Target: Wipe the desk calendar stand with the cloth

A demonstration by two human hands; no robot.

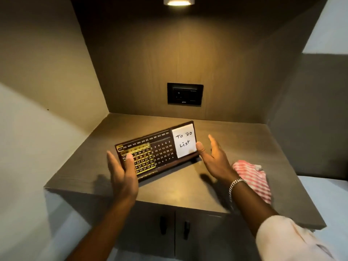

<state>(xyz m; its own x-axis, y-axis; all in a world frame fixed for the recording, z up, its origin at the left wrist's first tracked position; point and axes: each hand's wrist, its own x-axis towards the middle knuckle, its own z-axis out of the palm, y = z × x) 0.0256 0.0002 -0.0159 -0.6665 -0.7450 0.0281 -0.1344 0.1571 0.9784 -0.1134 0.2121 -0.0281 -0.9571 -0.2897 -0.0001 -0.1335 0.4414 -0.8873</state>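
A dark brown desk calendar stand (pixel 162 147) stands tilted on the wooden counter (pixel 169 183). It carries a gold sliding frame at its left and a white "To Do List" note (pixel 184 143) at its right. My left hand (pixel 122 170) grips the stand's left end, thumb on the front. My right hand (pixel 212 157) holds the right end, its thumb on the note's lower corner and its fingers spread behind. A red-and-white checked cloth (pixel 254 178) lies on the counter behind my right wrist, apart from both hands.
The counter sits in a niche with brown side walls and a back wall bearing a black socket plate (pixel 185 93). A lamp (pixel 178 0) shines overhead. Below the front edge are two cabinet doors with dark handles (pixel 186 229).
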